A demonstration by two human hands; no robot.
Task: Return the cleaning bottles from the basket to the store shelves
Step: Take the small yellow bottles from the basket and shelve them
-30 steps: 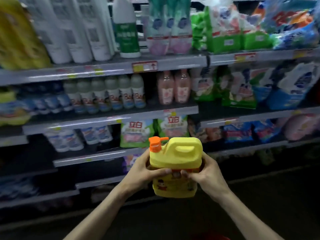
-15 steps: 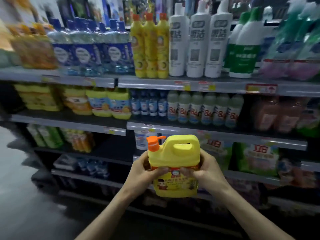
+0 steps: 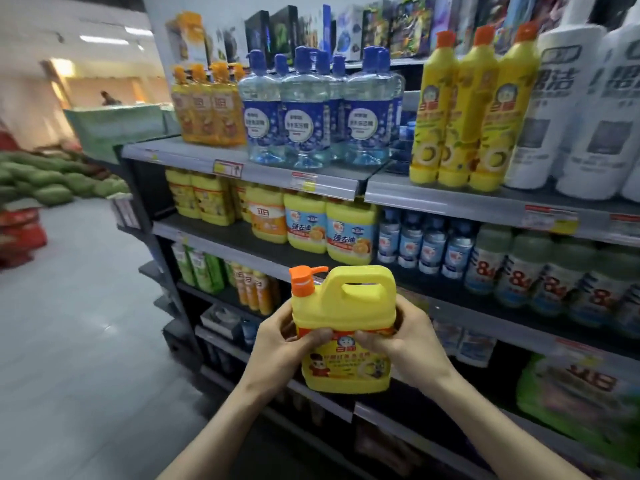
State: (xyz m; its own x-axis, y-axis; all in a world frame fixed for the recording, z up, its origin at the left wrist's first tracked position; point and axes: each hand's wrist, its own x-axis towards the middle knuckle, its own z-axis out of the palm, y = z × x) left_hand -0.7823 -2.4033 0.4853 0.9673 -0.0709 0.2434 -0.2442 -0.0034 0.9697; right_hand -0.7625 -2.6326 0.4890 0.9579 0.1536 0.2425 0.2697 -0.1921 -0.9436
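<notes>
An aisle of store shelves packed with cleaning bottles; one yellow jug is not yet shelved.
The left grip and right grip both clasp the jug upright at 6 o'clock, label facing the person, likely to match it with the similar yellow jugs at 12 o'clock.

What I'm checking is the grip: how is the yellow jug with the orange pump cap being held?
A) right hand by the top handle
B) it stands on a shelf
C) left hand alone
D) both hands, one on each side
D: the left hand and right hand each grip a side of the yellow jug, in front of the shelves.
</notes>
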